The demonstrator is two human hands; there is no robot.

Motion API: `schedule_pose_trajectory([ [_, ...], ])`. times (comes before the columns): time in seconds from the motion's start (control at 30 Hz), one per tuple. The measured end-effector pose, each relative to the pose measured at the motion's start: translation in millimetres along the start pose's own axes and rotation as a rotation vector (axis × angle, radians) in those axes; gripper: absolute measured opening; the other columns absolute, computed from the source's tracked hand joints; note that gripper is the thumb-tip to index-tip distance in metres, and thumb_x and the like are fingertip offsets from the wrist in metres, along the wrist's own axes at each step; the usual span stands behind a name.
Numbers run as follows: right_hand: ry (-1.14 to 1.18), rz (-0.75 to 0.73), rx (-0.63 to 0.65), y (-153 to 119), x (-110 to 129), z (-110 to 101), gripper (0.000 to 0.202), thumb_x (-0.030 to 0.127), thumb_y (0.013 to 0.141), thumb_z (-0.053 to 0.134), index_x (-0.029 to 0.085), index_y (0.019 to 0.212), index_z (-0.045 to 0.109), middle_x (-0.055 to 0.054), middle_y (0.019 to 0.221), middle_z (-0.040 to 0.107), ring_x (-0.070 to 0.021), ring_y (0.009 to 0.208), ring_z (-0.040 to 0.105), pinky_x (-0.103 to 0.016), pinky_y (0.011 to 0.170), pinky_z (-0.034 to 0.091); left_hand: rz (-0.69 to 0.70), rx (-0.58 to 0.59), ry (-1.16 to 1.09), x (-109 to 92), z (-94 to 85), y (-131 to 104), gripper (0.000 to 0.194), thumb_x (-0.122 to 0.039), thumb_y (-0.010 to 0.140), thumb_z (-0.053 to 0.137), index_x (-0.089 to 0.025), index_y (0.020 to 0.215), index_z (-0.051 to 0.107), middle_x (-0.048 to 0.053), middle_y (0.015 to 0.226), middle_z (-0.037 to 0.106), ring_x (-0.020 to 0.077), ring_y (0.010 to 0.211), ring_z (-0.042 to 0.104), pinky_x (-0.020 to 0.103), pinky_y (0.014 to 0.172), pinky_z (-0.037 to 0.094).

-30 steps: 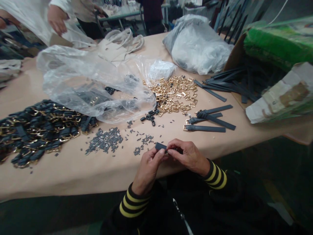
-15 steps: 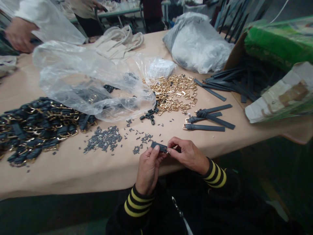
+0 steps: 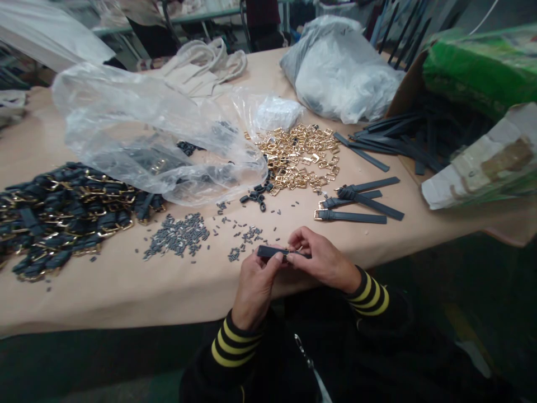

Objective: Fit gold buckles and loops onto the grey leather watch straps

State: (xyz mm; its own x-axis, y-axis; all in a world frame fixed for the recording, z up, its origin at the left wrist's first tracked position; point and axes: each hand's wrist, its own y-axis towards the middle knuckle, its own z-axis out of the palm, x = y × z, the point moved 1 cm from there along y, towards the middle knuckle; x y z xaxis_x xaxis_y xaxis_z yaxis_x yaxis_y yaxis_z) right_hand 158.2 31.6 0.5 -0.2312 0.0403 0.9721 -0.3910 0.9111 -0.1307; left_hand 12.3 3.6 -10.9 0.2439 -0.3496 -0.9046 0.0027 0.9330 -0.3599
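Note:
Between my two hands, over the table's front edge, is a dark strap (image 3: 268,252). My left hand (image 3: 254,285) pinches it with the thumb on top. The fingers of my right hand (image 3: 321,257) close on the strap's right end, where a small metal part is partly hidden. Beyond my right hand lie several straps with gold buckles (image 3: 350,217). Loose gold buckles (image 3: 304,154) are heaped farther back. Small dark pieces (image 3: 178,235) lie in a pile left of my hands, with a smaller scatter (image 3: 251,235) just beyond my left hand.
A big heap of dark strap pieces with gold buckles (image 3: 62,212) covers the left side. A clear plastic bag (image 3: 159,140) lies behind it. At the right are a box (image 3: 474,162) and long dark straps (image 3: 386,134). A stuffed bag (image 3: 344,73) sits at the back.
My left thumb has slid right along the strap, toward my right fingers, and the strap's face has turned. The other person's hand at the upper left has gone out of view.

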Motion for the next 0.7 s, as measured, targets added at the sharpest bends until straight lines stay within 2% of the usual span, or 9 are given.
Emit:
schedule_pose_trajectory([
  [0.13, 0.311, 0.122, 0.205, 3.3, -9.8, -5.6, 0.017, 0.023, 0.074, 0.058, 0.013, 0.084, 0.048, -0.002, 0.074, 0.06, -0.0093, 0.062, 0.058, -0.024, 0.061, 0.045, -0.094, 0.035, -0.153, -7.5, 6.4, -4.3, 0.017, -0.02, 0.071, 0.063, -0.01, 0.085, 0.058, 0.003, 0.078, 0.064, 0.011, 0.066, 0.06, 0.023, 0.067, 0.048],
  [0.27, 0.364, 0.137, 0.215, 4.0, -14.4, -6.5, 0.019, 0.026, 0.073, 0.061, 0.013, 0.08, 0.049, 0.0, 0.069, 0.059, -0.0078, 0.057, 0.055, -0.021, 0.056, 0.043, -0.115, 0.077, -0.166, -7.7, 5.5, -4.5, 0.016, -0.019, 0.072, 0.062, -0.011, 0.085, 0.057, 0.002, 0.077, 0.063, 0.0107, 0.067, 0.059, 0.023, 0.067, 0.048],
  [0.37, 0.329, 0.139, 0.204, 3.6, -15.5, -4.1, 0.02, 0.028, 0.073, 0.061, 0.014, 0.078, 0.048, 0.0, 0.067, 0.058, -0.0071, 0.053, 0.051, -0.019, 0.051, 0.04, -0.079, 0.088, -0.085, -5.8, 2.1, -3.4, 0.015, -0.021, 0.074, 0.06, -0.013, 0.086, 0.058, 0.002, 0.08, 0.062, 0.0114, 0.07, 0.058, 0.024, 0.07, 0.047],
  [0.47, 0.253, 0.143, 0.176, 3.8, -14.1, -2.0, 0.019, 0.028, 0.073, 0.06, 0.015, 0.077, 0.046, 0.003, 0.06, 0.054, -0.006, 0.048, 0.047, -0.017, 0.045, 0.035, 0.049, 0.054, 0.16, -3.5, 2.0, -4.6, 0.015, -0.023, 0.075, 0.058, -0.015, 0.088, 0.059, 0.003, 0.081, 0.061, 0.0149, 0.075, 0.058, 0.029, 0.075, 0.046],
  [0.6, 0.088, 0.121, 0.083, 5.4, -12.2, 0.0, 0.015, 0.025, 0.073, 0.058, 0.015, 0.075, 0.046, 0.003, 0.061, 0.05, -0.0074, 0.053, 0.047, -0.018, 0.047, 0.036, 0.416, -0.094, 0.488, -1.6, 10.8, -12.8, 0.016, -0.015, 0.075, 0.053, -0.018, 0.088, 0.062, 0.007, 0.093, 0.059, 0.0205, 0.095, 0.053, 0.035, 0.091, 0.038],
  [0.67, -0.03, 0.084, -0.03, 5.9, -13.1, 0.0, 0.012, 0.023, 0.073, 0.056, 0.015, 0.073, 0.048, 0.001, 0.066, 0.052, -0.009, 0.059, 0.049, -0.02, 0.052, 0.039, 0.518, -0.073, 0.52, -1.9, 14.7, -17.2, 0.028, -0.008, 0.073, 0.05, -0.018, 0.097, 0.062, 0.01, 0.106, 0.056, 0.0216, 0.107, 0.048, 0.036, 0.099, 0.033],
  [0.7, -0.076, 0.069, -0.078, 5.6, -13.9, -0.4, 0.011, 0.023, 0.073, 0.056, 0.015, 0.073, 0.048, 0.001, 0.068, 0.052, -0.0097, 0.062, 0.05, -0.021, 0.055, 0.04, 0.513, -0.028, 0.504, -2.8, 15.2, -18.4, 0.033, -0.006, 0.072, 0.049, -0.018, 0.101, 0.061, 0.01, 0.112, 0.055, 0.0218, 0.111, 0.046, 0.037, 0.101, 0.031],
])
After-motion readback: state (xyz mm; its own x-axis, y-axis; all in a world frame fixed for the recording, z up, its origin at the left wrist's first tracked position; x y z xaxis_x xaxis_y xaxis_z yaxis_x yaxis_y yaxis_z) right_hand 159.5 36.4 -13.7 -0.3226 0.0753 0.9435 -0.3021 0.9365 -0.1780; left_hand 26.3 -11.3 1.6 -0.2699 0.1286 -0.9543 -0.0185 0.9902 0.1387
